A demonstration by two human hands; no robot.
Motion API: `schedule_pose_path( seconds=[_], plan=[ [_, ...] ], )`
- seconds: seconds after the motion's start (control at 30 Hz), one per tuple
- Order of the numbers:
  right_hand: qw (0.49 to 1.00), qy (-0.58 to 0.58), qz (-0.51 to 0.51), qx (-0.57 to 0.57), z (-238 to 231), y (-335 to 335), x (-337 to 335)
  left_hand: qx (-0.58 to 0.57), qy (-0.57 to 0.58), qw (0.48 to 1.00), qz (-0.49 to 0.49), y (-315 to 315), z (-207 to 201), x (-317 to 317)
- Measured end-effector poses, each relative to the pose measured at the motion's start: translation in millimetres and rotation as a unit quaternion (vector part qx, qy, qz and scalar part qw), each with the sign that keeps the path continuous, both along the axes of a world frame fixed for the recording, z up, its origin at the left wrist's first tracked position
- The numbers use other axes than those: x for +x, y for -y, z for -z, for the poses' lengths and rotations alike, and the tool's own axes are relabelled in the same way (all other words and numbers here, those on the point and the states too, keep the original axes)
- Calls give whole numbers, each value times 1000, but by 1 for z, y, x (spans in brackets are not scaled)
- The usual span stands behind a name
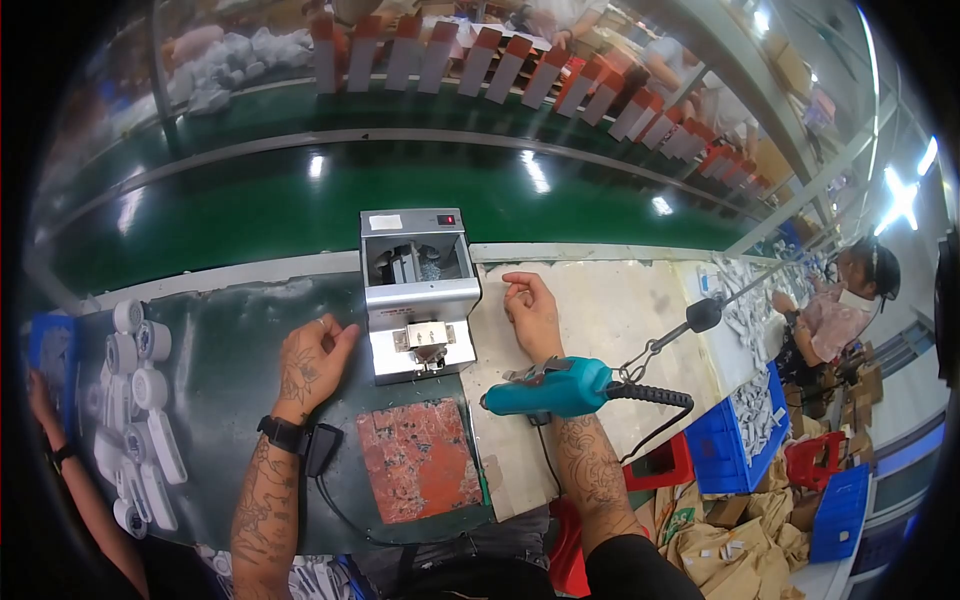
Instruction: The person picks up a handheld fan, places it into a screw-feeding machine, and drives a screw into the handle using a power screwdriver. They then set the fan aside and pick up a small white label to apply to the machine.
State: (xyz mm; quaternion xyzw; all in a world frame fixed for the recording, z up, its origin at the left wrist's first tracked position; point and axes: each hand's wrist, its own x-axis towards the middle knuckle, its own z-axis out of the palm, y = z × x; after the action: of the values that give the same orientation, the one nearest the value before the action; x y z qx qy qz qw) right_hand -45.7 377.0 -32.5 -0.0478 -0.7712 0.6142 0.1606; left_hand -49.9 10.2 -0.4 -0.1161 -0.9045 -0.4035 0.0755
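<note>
A grey screw feeder [420, 300] stands between my hands, with small metal screws in its open top tray. My left hand [312, 362] lies on the dark green mat left of it, thumb held apart, nothing visible in it; its fingers are partly hidden. On the feeder's right, my right hand [532, 312] rests on the pale board with loosely bent fingers and nothing in them. A teal electric screwdriver [555, 388] hangs lengthwise above my right forearm from a hook and cable. A worn reddish square pad [420, 460] lies nearer to me, between my forearms.
White round-headed handled parts [150, 390] are piled at left, near another person's arm [70, 460]. Beyond the bench runs a green conveyor [420, 190]; upright white-and-orange boxes [480, 62] line its far side. A blue bin [735, 440] of white parts stands right. A black adapter [322, 450] touches my left wrist.
</note>
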Motion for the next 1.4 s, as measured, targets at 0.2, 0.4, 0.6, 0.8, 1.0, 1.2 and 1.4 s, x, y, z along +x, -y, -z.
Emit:
schedule_pose_path(
  seconds=[0.2,0.4,0.6,0.8,1.0,1.2,1.4],
  plan=[
    [1000,8,17,-13,-3,3,0,0,2,1000,-2,1,0,0],
    [1000,0,5,-22,5,-2,-2,4,3,1000,1,0,-1,1],
    [1000,-3,7,-14,2,-1,-1,11,-3,1000,6,-1,-2,1],
    [1000,3,9,-20,-2,2,2,30,-1,1000,4,-1,0,1],
    [1000,2,-3,16,-5,0,3,20,-1,1000,1,-1,-1,1],
    [1000,15,-6,11,-11,5,8,13,-4,1000,-3,-1,0,2],
    [1000,13,-12,2,-10,4,8,16,10,1000,-5,-1,-3,2]
  ],
)
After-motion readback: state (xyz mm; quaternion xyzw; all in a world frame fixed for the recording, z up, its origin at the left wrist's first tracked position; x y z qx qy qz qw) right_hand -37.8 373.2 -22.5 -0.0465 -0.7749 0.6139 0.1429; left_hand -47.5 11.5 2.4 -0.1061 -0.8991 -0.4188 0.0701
